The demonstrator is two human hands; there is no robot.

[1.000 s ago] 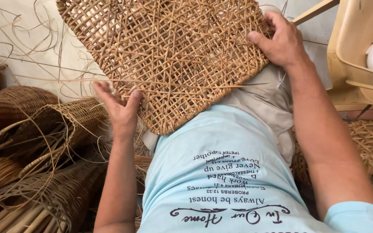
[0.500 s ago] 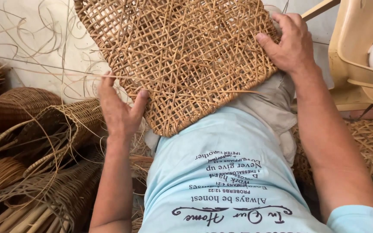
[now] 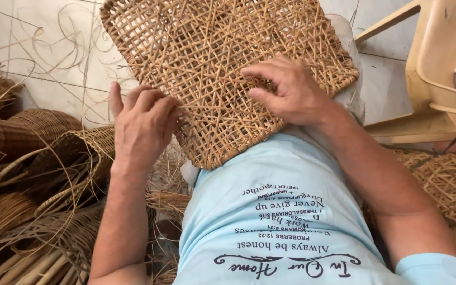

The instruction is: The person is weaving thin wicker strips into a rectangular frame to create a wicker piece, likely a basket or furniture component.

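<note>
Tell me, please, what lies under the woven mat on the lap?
Under the woven mat, pale trousers show at its right edge. Both hands, left and right, rest on top; the lap beneath is hidden.

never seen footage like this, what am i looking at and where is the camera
The camera sits on a person's head and looks down, so you see their own arms and light blue shirt. Across their lap lies a flat woven rattan panel. The left hand grips its near left edge; the right hand rests on top, fingers pinching into the weave. Finished wicker baskets are piled to the left, loose rattan strands lie on the pale floor, and a tan plastic chair stands to the right.
</note>
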